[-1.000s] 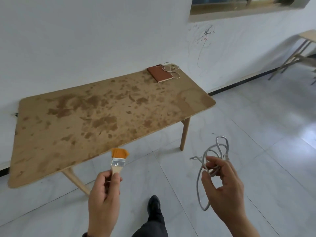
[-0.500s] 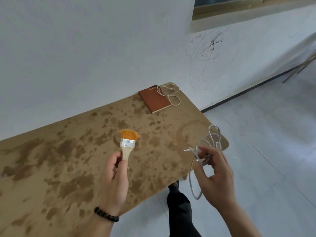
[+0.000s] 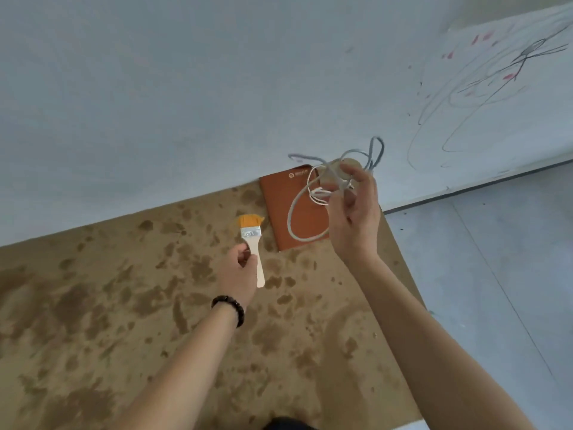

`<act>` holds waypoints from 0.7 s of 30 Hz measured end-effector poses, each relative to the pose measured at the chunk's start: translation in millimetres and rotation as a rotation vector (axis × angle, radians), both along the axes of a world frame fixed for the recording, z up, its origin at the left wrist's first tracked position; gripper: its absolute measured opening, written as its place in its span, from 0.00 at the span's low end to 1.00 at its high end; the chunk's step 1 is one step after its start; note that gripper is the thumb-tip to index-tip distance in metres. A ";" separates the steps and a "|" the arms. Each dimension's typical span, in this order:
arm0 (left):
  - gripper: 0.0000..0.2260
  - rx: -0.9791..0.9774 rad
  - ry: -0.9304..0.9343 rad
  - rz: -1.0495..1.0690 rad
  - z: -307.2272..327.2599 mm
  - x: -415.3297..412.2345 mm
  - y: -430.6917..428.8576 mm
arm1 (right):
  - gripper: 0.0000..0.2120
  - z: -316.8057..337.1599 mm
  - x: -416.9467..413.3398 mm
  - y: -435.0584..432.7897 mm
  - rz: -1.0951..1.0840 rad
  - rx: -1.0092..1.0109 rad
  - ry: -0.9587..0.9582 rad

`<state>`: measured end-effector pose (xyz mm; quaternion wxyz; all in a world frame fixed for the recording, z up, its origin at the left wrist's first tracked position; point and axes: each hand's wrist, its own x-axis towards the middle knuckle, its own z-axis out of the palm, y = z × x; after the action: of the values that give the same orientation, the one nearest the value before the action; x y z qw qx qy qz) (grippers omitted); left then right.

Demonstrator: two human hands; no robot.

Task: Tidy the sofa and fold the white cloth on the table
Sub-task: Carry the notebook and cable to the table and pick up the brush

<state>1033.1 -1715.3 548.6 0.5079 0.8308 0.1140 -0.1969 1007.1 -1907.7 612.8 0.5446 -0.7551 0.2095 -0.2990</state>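
My left hand [image 3: 237, 271] grips a small paintbrush [image 3: 251, 240] with orange bristles and a pale wooden handle, held low over the stained wooden table [image 3: 124, 305]. My right hand [image 3: 353, 218] is raised above the table's far right corner, fingers closed on a looped grey cable [image 3: 370, 153] whose loops hang over a brown notebook [image 3: 285, 212]. A thin white cord [image 3: 316, 193] lies on that notebook against the wall. No white cloth and no sofa are in view.
The white wall [image 3: 217, 88] runs along the table's far edge, with scribbles [image 3: 483, 88] at the right. Grey tiled floor [image 3: 480, 274] lies to the right of the table.
I have moved up to the table. Both hands have reached forward toward the far corner, the brush nearing the notebook and the cable lifted over it.
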 end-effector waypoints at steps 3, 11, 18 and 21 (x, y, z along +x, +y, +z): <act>0.14 0.023 0.018 0.079 -30.8 23.5 -26.6 | 0.24 -44.8 34.5 -34.0 -0.004 -0.046 0.132; 0.09 0.329 -0.104 -0.179 -89.0 20.4 -52.2 | 0.26 -139.2 16.6 -68.5 0.460 -0.577 1.093; 0.10 0.264 -0.170 -0.159 -64.8 9.2 -46.6 | 0.28 -119.2 17.2 -67.0 0.340 -0.454 1.020; 0.17 0.236 -0.218 -0.077 -34.1 -15.6 -32.7 | 0.30 -93.3 2.8 -50.1 0.260 -0.439 0.818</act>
<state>1017.5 -1748.0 514.5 0.4083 0.9049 0.0485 -0.1103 1009.9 -1957.8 519.5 0.2779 -0.9278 0.2424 0.0560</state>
